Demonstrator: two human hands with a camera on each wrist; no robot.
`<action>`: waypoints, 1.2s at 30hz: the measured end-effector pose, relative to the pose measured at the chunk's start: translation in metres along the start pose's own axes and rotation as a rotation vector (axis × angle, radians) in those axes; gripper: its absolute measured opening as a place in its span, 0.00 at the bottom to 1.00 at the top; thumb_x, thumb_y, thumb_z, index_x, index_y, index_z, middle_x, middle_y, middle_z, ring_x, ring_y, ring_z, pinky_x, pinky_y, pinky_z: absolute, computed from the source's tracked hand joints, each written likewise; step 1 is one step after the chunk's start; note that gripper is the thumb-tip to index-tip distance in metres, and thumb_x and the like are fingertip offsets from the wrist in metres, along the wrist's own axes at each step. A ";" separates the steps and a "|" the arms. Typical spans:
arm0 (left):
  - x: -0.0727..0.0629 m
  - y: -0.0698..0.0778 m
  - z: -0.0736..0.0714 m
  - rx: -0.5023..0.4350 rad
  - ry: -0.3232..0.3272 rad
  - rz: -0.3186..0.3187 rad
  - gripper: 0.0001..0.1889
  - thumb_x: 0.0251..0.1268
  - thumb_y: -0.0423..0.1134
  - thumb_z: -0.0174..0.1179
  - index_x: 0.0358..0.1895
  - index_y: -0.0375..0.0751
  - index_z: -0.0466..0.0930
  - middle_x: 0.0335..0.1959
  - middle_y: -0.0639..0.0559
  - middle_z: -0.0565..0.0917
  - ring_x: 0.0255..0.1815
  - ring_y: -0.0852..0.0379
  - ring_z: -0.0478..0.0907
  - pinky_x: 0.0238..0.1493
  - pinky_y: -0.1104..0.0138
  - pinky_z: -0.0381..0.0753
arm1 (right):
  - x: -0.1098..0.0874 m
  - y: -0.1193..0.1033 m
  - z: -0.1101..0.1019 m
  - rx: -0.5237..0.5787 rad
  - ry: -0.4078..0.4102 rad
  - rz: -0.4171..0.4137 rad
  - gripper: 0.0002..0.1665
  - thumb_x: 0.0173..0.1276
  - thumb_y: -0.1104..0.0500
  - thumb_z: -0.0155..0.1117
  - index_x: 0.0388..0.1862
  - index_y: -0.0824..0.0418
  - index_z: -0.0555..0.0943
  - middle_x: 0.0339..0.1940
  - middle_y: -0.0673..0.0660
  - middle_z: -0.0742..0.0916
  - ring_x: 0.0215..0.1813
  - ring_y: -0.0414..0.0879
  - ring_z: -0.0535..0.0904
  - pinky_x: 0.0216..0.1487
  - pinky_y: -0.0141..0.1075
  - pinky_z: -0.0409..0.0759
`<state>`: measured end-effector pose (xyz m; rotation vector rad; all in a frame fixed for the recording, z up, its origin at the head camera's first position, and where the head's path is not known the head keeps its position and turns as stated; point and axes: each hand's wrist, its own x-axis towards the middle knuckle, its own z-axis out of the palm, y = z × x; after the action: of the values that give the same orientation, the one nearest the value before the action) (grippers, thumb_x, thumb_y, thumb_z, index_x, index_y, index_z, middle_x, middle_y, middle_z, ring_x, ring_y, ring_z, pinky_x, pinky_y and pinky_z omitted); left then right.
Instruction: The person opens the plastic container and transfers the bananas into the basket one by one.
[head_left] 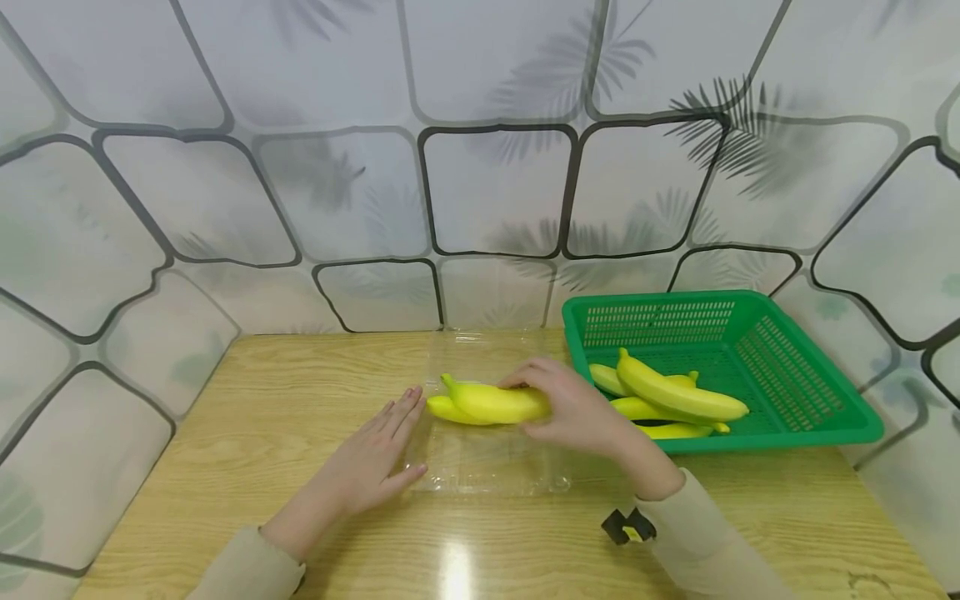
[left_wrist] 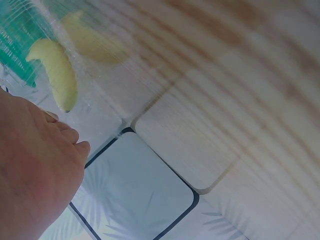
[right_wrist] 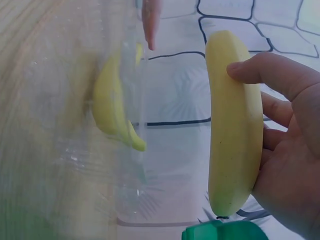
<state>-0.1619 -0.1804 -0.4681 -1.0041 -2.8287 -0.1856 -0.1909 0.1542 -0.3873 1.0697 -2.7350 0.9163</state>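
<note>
My right hand (head_left: 573, 412) grips a yellow banana (right_wrist: 234, 130), thumb on one side and fingers on the other, above a clear plastic tray (head_left: 487, 483). Inside the tray lies a second banana (right_wrist: 107, 102), partly hidden behind the held one in the head view. Fingers straight, my left hand (head_left: 367, 467) is at the tray's left edge and holds nothing. The left wrist view has this hand (left_wrist: 40, 165) beside the see-through tray wall, with one banana (left_wrist: 57, 75) visible near it.
A green slotted basket (head_left: 817, 367) stands right of the tray, with several bananas (head_left: 675, 392) piled in its left part. The wooden table (head_left: 285, 400) ends at a patterned wall covering (head_left: 495, 192) behind and at both sides.
</note>
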 end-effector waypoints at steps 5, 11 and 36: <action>0.000 -0.001 0.000 -0.015 -0.008 0.003 0.47 0.79 0.58 0.55 0.85 0.29 0.48 0.89 0.36 0.49 0.89 0.41 0.50 0.88 0.48 0.57 | -0.001 0.000 -0.011 -0.003 0.022 0.000 0.31 0.58 0.65 0.77 0.62 0.57 0.85 0.61 0.53 0.87 0.64 0.52 0.80 0.66 0.52 0.82; -0.001 0.000 -0.001 -0.015 0.010 0.008 0.47 0.79 0.57 0.56 0.85 0.29 0.49 0.88 0.36 0.49 0.89 0.39 0.52 0.87 0.46 0.60 | -0.004 0.005 -0.020 -0.016 0.064 -0.013 0.30 0.58 0.67 0.79 0.62 0.57 0.86 0.60 0.54 0.87 0.63 0.51 0.80 0.63 0.51 0.84; 0.000 0.001 -0.004 -0.011 0.001 0.011 0.46 0.79 0.57 0.55 0.84 0.27 0.50 0.88 0.35 0.49 0.88 0.38 0.53 0.86 0.48 0.60 | -0.023 0.030 -0.049 -0.094 0.142 0.016 0.29 0.58 0.70 0.80 0.60 0.61 0.85 0.58 0.56 0.87 0.57 0.52 0.81 0.59 0.52 0.84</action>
<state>-0.1605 -0.1804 -0.4639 -1.0213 -2.8238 -0.2005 -0.1996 0.2126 -0.3684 0.9303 -2.6452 0.8226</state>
